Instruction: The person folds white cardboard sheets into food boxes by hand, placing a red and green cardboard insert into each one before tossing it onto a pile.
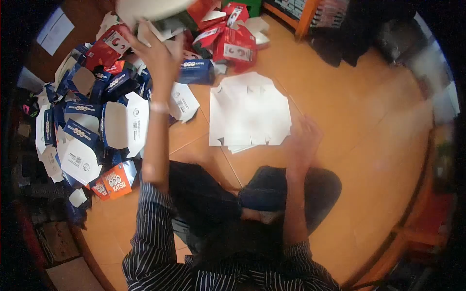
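Flat white cardboard blanks point(250, 111) lie stacked on the tiled floor in front of my crossed legs. My right hand point(305, 138) is at the right edge of the stack, blurred by motion, so its fingers are hard to make out. Raised at the upper left, my left hand point(158, 51) has its fingers spread, with nothing in it. It is over the pile of folded boxes, near a red box point(109, 47) and a blue box point(196, 72). A blurred pale object point(153, 8) is above its fingertips.
Blue and white boxes point(80, 131) are heaped at the left, with an orange box point(118, 180) at the near edge. Red boxes point(237, 48) lie at the top. A wooden shelf point(306, 19) stands at the top right, beside dark cloth point(340, 43).
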Motion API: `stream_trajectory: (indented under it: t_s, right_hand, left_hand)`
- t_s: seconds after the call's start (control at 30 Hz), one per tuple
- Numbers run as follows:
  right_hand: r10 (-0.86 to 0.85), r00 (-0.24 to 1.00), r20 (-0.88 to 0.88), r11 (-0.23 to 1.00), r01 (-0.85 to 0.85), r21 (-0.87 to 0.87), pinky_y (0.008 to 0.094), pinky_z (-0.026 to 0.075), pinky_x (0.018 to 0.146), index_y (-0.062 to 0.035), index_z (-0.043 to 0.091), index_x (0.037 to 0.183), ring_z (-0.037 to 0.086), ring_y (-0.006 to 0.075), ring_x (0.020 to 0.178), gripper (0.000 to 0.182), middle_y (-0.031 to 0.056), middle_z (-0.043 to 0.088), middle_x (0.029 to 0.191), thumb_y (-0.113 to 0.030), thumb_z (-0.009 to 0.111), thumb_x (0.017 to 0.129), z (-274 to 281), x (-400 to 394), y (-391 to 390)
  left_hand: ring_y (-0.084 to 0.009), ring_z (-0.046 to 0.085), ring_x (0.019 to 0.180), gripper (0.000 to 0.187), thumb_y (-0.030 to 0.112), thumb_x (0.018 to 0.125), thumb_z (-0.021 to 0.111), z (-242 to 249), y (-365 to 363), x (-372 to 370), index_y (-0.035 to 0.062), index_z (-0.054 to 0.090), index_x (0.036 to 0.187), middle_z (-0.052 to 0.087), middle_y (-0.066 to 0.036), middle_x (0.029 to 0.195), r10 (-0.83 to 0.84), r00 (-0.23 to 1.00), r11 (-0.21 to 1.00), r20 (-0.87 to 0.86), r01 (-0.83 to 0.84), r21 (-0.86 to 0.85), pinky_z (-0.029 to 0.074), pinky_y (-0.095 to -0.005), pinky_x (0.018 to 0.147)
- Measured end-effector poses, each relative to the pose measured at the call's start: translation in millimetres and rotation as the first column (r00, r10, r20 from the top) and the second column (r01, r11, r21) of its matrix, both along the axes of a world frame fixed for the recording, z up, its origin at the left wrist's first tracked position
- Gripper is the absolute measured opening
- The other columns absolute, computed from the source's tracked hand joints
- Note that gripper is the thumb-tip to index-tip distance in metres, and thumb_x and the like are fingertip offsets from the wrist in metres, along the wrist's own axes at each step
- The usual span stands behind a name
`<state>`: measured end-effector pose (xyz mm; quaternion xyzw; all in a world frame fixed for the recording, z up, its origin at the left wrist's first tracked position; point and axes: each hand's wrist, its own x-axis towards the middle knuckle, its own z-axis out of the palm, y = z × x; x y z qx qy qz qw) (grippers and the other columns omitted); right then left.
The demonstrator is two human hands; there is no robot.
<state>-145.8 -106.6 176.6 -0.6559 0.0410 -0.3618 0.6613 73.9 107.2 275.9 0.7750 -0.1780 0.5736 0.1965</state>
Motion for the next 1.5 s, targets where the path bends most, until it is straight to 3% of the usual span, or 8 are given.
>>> stream_trajectory:
  t_s: [0.13,0.17,0.2,0.23,0.53,0.83,1.13,1.5]
  right_hand:
    - [-0.079,0.980,-0.182,0.992,0.096,0.087,0.0378,0.026,0.099,-0.0043,0.038,0.114,0.033,0.0236,0.119,0.035,0.0135,0.036,0.123,-0.008,0.052,0.081,-28.2,-11.3,-24.6]
    - [-0.063,0.973,-0.220,0.967,0.114,0.228,0.0358,0.027,0.099,-0.0037,0.041,0.111,0.036,0.0231,0.117,0.031,0.0133,0.039,0.120,-0.006,0.051,0.082,-41.0,-15.4,-28.8]
    - [-0.071,0.971,-0.230,0.965,0.125,0.232,0.0358,0.027,0.099,-0.0037,0.041,0.111,0.036,0.0231,0.117,0.031,0.0133,0.039,0.120,-0.006,0.051,0.082,-44.5,-19.4,-28.5]
    - [-0.051,0.973,-0.226,0.965,0.106,0.238,0.0344,0.027,0.098,-0.0031,0.042,0.109,0.038,0.0229,0.115,0.028,0.0130,0.041,0.118,-0.003,0.050,0.082,-46.9,-24.3,-28.8]
    - [0.064,0.910,-0.410,0.944,0.079,0.322,0.0317,0.036,0.090,-0.0018,0.046,0.104,0.046,0.0187,0.102,0.024,0.0110,0.047,0.109,0.002,0.052,0.080,-69.9,-53.7,-24.1]
    - [0.133,0.875,-0.465,0.958,0.006,0.286,0.0310,0.035,0.091,-0.0016,0.041,0.115,0.041,0.0194,0.111,0.033,0.0122,0.043,0.116,-0.014,0.049,0.086,-98.8,-23.0,25.9]
    - [0.198,0.956,-0.216,0.855,-0.276,-0.440,0.0392,0.022,0.101,-0.0046,0.060,0.089,0.024,0.0329,0.125,0.015,0.0185,0.026,0.133,-0.008,0.062,0.074,-37.3,-10.2,46.6]
    - [0.370,0.827,-0.423,0.707,-0.546,-0.449,0.0467,0.012,0.103,-0.0074,0.064,0.086,0.016,0.0363,0.129,0.014,0.0163,0.019,0.140,-0.017,0.059,0.078,-39.3,-43.4,54.7]
  left_hand:
    - [-0.0481,0.016,0.121,0.078,0.035,0.069,0.064,-79.7,-44.0,23.8,-0.0037,0.029,0.126,0.022,-0.037,0.127,-0.323,0.847,0.943,-0.421,0.323,-0.073,0.013,-0.0562,0.097]
    - [-0.0446,0.012,0.126,0.079,0.033,0.065,0.066,-116.0,-62.5,17.3,0.0028,0.031,0.128,0.023,-0.032,0.131,0.028,0.460,0.915,-0.887,0.346,0.208,0.013,-0.0560,0.099]
    - [-0.0451,0.006,0.127,0.087,0.040,0.059,0.071,-202.1,-80.5,-5.5,0.0124,0.032,0.131,0.013,-0.025,0.138,0.413,0.731,0.569,-0.544,0.259,0.781,0.012,-0.0594,0.099]
    - [-0.0460,0.003,0.128,0.096,0.044,0.051,0.075,-179.7,-85.8,-58.6,0.0201,0.030,0.133,0.001,-0.018,0.142,0.087,0.485,0.600,-0.870,0.671,0.435,0.017,-0.0637,0.096]
    - [-0.0276,0.054,0.098,0.053,0.030,0.062,0.072,-267.1,-52.5,-14.6,0.0124,0.054,0.109,0.054,-0.013,0.110,-0.030,0.068,0.370,-0.997,0.928,0.052,0.044,-0.0368,0.081]
    - [-0.0103,0.040,0.055,0.020,0.020,0.083,0.055,-169.6,-36.7,-67.3,0.0004,0.056,0.079,0.045,-0.005,0.056,-0.363,-0.250,0.524,-0.898,0.742,-0.418,0.038,-0.0285,0.054]
    - [0.0002,0.044,0.060,0.019,0.010,0.087,0.051,-115.6,11.0,-176.6,0.0076,0.046,0.105,0.052,0.003,0.066,-0.721,-0.462,0.489,-0.516,0.188,-0.852,0.034,-0.0148,0.053]
    - [-0.0046,0.051,0.075,0.041,0.017,0.085,0.056,-105.9,36.3,-202.2,0.0082,0.034,0.118,0.055,-0.002,0.083,-0.696,-0.581,0.443,-0.421,0.113,-0.889,0.040,-0.0171,0.063]
